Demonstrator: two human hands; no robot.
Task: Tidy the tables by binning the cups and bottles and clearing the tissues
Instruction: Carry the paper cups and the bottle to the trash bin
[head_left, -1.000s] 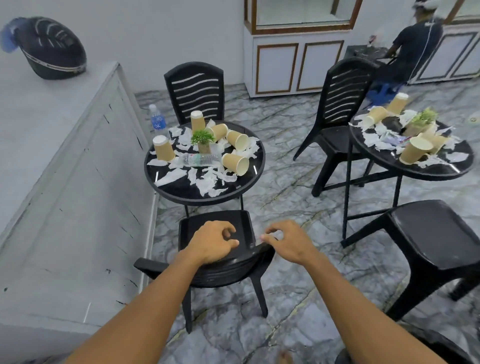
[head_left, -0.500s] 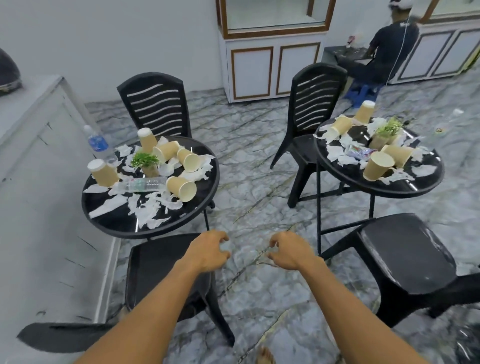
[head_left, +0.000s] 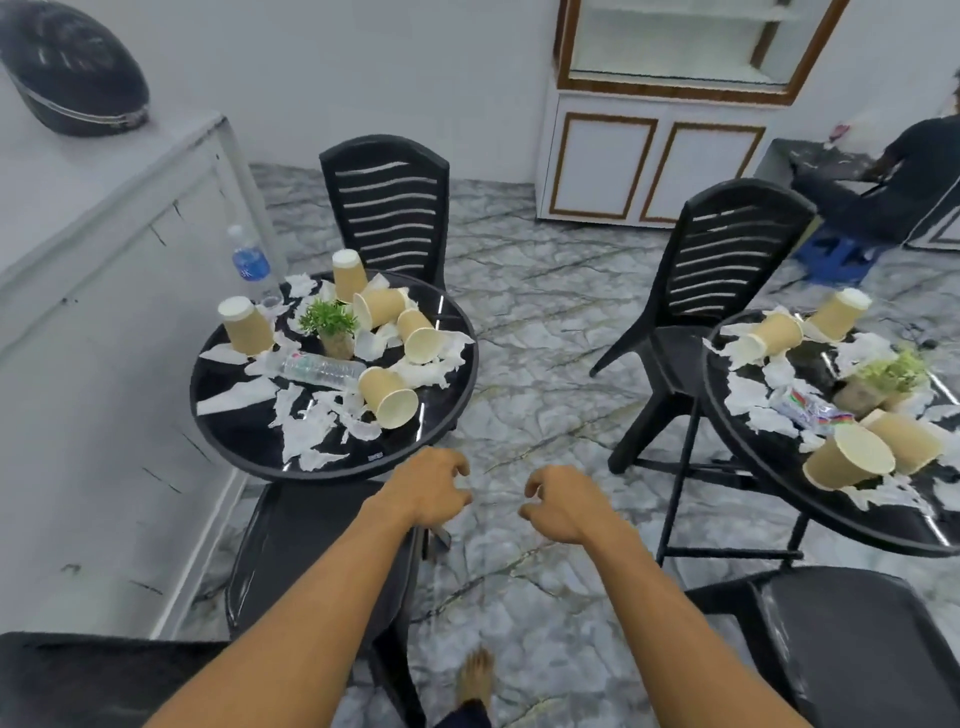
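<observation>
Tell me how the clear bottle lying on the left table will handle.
The clear bottle lies on its side, so a push would probably roll it. It looks empty and thin-walled, so it is likely light and apt to crumple.

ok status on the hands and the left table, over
Both empty, loosely curled: left hand, right hand, short of the left table. Five paper cups, lying bottle, tissues on it. Black chair in front.

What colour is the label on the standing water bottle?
Blue; the label on the standing bottle shows best in the head view.
</observation>
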